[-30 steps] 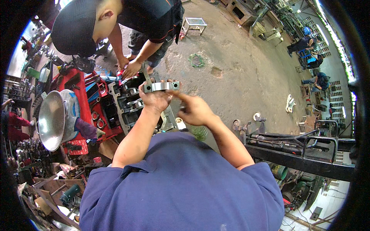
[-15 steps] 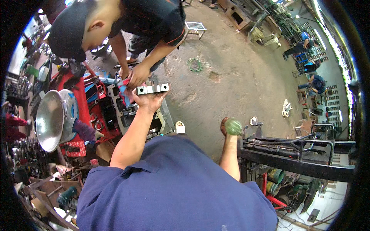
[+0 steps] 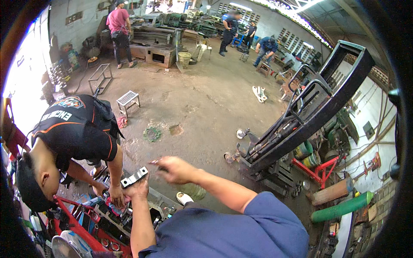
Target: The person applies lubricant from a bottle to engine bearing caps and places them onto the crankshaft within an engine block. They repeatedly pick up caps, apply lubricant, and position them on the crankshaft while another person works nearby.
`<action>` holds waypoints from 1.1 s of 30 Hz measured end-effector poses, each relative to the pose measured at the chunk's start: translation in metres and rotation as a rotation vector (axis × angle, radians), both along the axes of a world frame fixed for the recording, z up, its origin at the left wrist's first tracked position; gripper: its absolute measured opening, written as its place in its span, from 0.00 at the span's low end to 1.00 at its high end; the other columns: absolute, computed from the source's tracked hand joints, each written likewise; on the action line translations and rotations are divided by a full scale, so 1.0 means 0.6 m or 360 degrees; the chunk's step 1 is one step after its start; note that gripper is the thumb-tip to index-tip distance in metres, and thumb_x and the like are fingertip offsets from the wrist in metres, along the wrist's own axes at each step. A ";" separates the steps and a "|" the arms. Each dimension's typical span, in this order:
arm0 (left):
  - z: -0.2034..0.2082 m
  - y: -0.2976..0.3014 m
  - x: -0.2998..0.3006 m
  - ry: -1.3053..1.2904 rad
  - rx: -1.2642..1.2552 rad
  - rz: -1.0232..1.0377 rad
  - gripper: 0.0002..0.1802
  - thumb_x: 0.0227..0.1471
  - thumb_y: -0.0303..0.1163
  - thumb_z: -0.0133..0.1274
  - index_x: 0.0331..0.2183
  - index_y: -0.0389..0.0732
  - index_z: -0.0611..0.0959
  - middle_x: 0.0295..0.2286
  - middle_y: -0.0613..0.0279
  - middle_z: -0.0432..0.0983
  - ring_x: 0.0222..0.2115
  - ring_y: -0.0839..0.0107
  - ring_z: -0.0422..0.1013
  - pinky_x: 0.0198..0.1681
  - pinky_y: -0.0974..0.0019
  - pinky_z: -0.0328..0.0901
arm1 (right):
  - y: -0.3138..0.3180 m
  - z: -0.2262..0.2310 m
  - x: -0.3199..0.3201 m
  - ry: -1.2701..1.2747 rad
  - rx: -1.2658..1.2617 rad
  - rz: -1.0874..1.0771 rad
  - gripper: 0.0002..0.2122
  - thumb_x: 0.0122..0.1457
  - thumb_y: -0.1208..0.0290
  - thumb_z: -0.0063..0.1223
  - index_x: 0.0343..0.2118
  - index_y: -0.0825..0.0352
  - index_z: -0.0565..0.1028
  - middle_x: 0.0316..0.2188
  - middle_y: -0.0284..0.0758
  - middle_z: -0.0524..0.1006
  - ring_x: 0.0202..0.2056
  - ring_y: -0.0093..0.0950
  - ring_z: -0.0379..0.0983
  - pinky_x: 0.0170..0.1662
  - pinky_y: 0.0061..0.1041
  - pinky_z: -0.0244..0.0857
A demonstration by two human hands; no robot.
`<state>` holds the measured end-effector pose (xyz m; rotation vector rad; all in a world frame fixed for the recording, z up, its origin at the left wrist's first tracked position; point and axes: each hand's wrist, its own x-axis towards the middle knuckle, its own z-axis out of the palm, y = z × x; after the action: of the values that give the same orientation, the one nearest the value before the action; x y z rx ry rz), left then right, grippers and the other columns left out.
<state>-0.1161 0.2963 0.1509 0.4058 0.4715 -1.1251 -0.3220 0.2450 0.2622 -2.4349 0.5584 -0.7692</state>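
My left hand (image 3: 138, 189) is closed around a silver metal bearing cap (image 3: 134, 177) with a dark bolt hole near each end, held tilted above the engine block (image 3: 118, 221). Just right of the cap, my right hand (image 3: 175, 170) is raised and smeared by motion; one finger points toward the cap. Whether this hand holds anything is unclear. Close to my left hand, a co-worker's hands (image 3: 115, 196) press a red and blue cloth (image 3: 118, 210) onto the block. The co-worker leans in from the left in a dark shirt and cap.
A red metal frame (image 3: 75, 221) runs beside the engine block. Below my right arm are a white shoe (image 3: 184, 198) and an unclear pale green rounded thing (image 3: 193, 191). A black mast-like machine (image 3: 297, 118) stands at right. Behind are a small metal stool (image 3: 128, 99) and several people.
My view has swung up and to the right. My right hand has come from the right side across to near the bearing cap. The left hand still holds the cap, now tilted.
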 end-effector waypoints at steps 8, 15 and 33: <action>-0.008 -0.013 0.005 -0.0370 -0.0082 -0.0229 0.31 0.47 0.60 0.47 0.39 0.42 0.75 0.35 0.54 0.74 0.39 0.50 0.71 0.48 0.35 0.65 | 0.039 -0.041 0.081 0.0668 0.0163 0.0152 0.38 0.58 0.65 0.50 0.70 0.53 0.47 0.26 0.54 0.76 0.29 0.55 0.73 0.36 0.53 0.66; 0.020 0.018 0.009 -0.0271 -0.0266 -0.0240 0.20 0.43 0.54 0.52 0.32 0.51 0.79 0.30 0.62 0.75 0.36 0.52 0.73 0.48 0.29 0.64 | 0.061 -0.039 0.086 0.0700 0.0219 0.0180 0.44 0.49 0.70 0.53 0.70 0.44 0.47 0.24 0.51 0.76 0.28 0.53 0.74 0.34 0.51 0.67; -0.081 0.097 0.283 -0.0574 -0.0769 -0.0044 0.30 0.44 0.60 0.48 0.39 0.45 0.79 0.41 0.54 0.76 0.44 0.48 0.71 0.53 0.37 0.62 | -0.031 0.027 -0.136 -0.1031 0.0381 -0.0883 0.11 0.53 0.80 0.51 0.39 0.65 0.70 0.33 0.30 0.70 0.36 0.23 0.67 0.43 0.23 0.64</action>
<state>0.0537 0.3548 0.1024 0.1827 -0.1260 -1.1211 -0.4036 0.2263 0.2782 -1.6701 0.9918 -1.5306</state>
